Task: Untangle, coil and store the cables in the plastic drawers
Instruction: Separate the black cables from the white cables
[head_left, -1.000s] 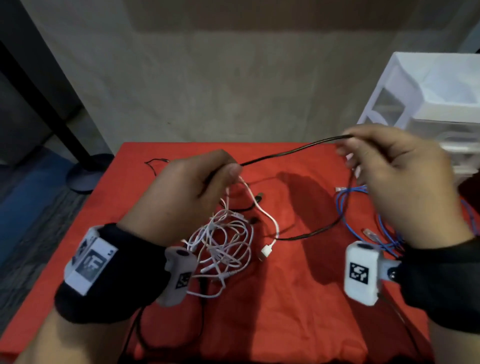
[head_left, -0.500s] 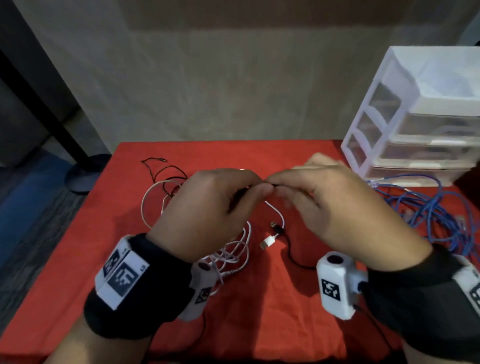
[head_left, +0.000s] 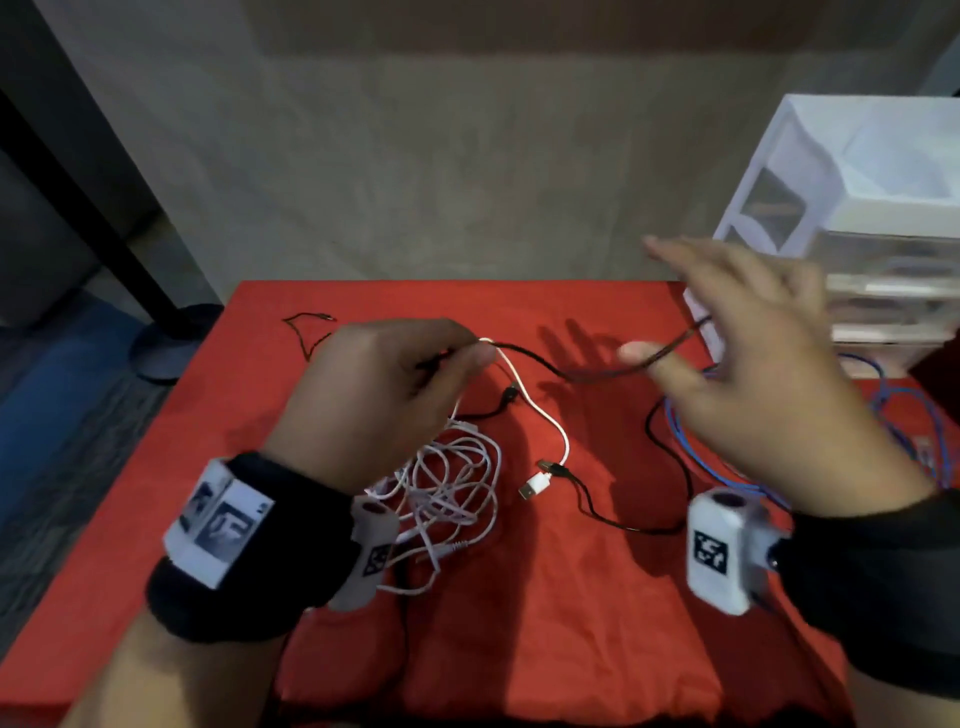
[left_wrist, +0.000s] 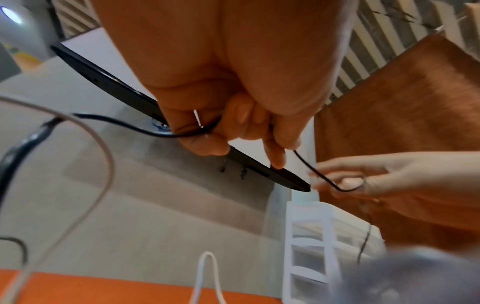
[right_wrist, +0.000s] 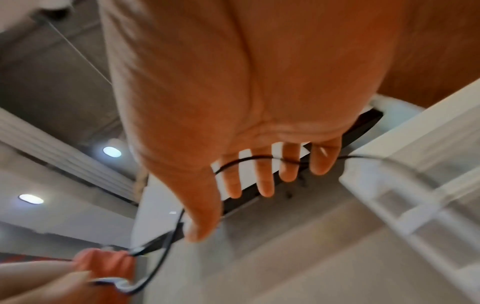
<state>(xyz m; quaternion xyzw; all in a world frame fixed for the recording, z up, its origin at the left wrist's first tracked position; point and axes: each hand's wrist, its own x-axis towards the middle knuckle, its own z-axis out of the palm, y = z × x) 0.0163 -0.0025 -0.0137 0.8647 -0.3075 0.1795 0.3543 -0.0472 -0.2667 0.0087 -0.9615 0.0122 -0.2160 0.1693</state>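
We work over the red cloth (head_left: 597, 597) that covers the table, with the white plastic drawer unit (head_left: 857, 208) standing at its far right corner, its drawers looking closed as far as we can tell. Beside the unit, partly behind our right wrist, lies the blue cable (head_left: 675, 431) in loose loops. Nearer the middle sits the white cable tangle (head_left: 457, 488), its USB plug (head_left: 535, 487) lying free on the cloth just beside a black plug. The thing in hand is the thin black cable (head_left: 561, 370), strung in a shallow sag between our two hands above the cloth, with the rest of it trailing down and curving across the cloth toward our right wrist. Our left hand (head_left: 384, 395) has its fingers curled, pinching the black cable together with a strand of white. Our right hand (head_left: 753, 384) is spread, fingers straight and apart, and the cable merely drapes across them, caught against the thumb and not gripped. We judge this cable light, limp and somewhat springy, likely to slip off open fingers and to snag the white strand pinched with it. Better to take it near the plug end and wind loops from there.
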